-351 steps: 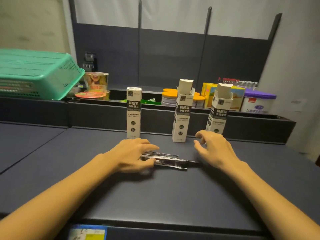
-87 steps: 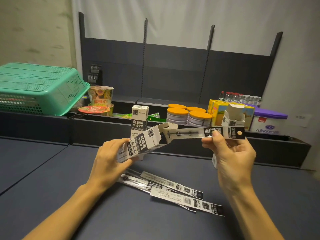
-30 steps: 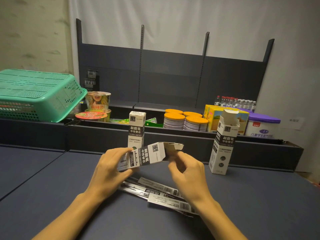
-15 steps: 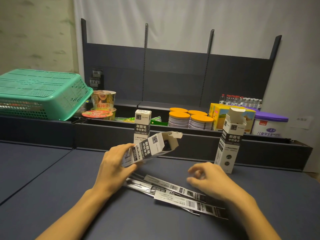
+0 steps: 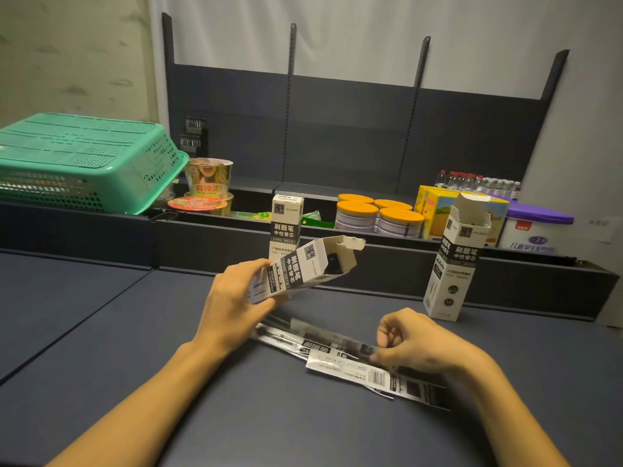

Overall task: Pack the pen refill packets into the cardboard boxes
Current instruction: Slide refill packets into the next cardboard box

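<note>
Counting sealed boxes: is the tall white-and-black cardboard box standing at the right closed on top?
No, the right box has its top flaps standing open.

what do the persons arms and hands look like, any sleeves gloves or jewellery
Both forearms are bare right to the bottom edge of the picture, so no sleeve shows. The left hand and the right hand wear no gloves, and no ring, watch or wristband can be seen on the sides facing the camera. No markings or cables show on either arm. What is worn higher up is out of view.

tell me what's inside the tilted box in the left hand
Through the open end of the tilted box only a dark shape shows, likely a packet end. The rest is hidden by the box walls and the left hand.
</note>
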Demonstrator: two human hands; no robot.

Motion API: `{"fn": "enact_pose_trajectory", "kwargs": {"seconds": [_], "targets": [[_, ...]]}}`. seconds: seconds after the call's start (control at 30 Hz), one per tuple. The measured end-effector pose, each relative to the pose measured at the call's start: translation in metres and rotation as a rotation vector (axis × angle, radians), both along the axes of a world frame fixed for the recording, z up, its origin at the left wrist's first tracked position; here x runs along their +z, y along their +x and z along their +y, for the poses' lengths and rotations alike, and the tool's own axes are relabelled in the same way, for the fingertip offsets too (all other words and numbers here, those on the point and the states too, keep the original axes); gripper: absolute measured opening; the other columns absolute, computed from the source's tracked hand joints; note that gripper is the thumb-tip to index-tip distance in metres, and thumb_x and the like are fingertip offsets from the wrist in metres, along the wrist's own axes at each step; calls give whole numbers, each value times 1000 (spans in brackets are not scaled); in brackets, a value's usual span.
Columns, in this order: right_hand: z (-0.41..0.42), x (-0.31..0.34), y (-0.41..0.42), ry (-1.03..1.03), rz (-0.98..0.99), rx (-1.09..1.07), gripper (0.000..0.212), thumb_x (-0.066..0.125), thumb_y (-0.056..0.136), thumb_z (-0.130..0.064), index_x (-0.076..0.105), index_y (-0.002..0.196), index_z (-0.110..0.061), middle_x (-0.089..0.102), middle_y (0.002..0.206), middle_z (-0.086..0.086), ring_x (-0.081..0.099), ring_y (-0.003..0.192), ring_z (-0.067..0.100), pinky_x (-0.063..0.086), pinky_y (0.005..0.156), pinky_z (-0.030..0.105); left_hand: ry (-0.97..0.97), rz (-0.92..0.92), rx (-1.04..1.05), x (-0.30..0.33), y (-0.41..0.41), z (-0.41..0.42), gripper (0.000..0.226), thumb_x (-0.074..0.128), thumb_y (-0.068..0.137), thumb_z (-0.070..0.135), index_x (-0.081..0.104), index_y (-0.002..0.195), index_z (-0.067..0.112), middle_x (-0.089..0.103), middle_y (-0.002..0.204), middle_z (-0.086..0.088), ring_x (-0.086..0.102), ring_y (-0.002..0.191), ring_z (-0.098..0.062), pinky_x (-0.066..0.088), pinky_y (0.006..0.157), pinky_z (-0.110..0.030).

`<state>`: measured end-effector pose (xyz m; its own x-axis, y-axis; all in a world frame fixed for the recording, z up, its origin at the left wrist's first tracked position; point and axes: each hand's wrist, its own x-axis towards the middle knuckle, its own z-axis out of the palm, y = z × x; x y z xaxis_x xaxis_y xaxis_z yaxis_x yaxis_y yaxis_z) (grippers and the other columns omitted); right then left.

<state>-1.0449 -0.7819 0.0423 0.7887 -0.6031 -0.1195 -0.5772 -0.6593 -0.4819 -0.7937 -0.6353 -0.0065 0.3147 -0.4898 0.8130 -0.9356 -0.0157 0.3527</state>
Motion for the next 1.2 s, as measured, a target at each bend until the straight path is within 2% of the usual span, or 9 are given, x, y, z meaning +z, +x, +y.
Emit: {"fn": "enact_pose_trajectory", "kwargs": {"seconds": [0.1,0.2,0.3,0.4,0.6,0.83,0.93,1.1,1.2], "targets": [[1,1,0,-10,-219,-10,14,76,81,-24,64,78,-20,70,79,-1,64,67,9,50,61,20,-5,-7,6,1,-2,0,61,69,70,42,59,122,12,64,116,-3,56,102,-18,39,86,-27],[7,9,-1,84,-469,-19,9,77,81,-16,68,81,-15,69,74,8,63,56,13,48,52,20,-7,-9,7,0,0,-1,60,75,71,39,59,123,13,64,116,-3,56,102,-18,40,87,-28],[14,19,-3,157,-667,-10,10,78,78,-9,72,86,-8,68,70,6,62,52,15,46,47,21,-2,-16,16,-2,2,-2,60,82,71,30,58,124,14,64,116,-3,55,103,-18,40,87,-30],[16,24,-5,248,-839,-42,13,79,75,-3,72,86,-3,67,65,6,59,52,13,45,48,21,-8,-20,28,-2,3,-2,59,77,72,35,57,124,15,64,116,-2,54,102,-16,42,86,-32],[21,28,-7,386,-953,-12,18,80,68,-6,73,84,-2,67,68,11,57,58,15,48,55,22,-13,-8,22,-3,5,-3,61,81,70,29,57,124,16,63,116,-1,52,101,-13,41,85,-30],[28,31,-3,613,-1061,-16,19,79,62,-11,76,80,-6,68,77,15,65,67,22,53,57,26,-6,-14,27,-2,4,-3,59,71,70,39,57,123,17,63,113,0,51,98,-10,43,82,-31],[33,31,-3,626,-1107,-28,16,75,67,-6,74,83,-4,68,77,19,69,68,30,56,57,29,-13,-16,27,-1,3,-3,59,70,70,39,58,122,17,64,112,0,52,98,-10,42,83,-31],[34,33,-1,583,-1171,-108,49,74,67,-7,58,112,-16,71,80,20,70,68,28,58,56,28,-23,-14,28,-1,3,-3,59,71,69,39,58,122,16,64,113,0,50,100,-8,41,83,-30],[33,38,-4,573,-1288,-129,33,72,68,-12,62,100,-6,72,76,11,67,63,20,56,55,22,-19,-17,32,-1,3,-3,59,71,69,39,58,122,17,64,112,1,49,99,-6,38,82,-25]]}}
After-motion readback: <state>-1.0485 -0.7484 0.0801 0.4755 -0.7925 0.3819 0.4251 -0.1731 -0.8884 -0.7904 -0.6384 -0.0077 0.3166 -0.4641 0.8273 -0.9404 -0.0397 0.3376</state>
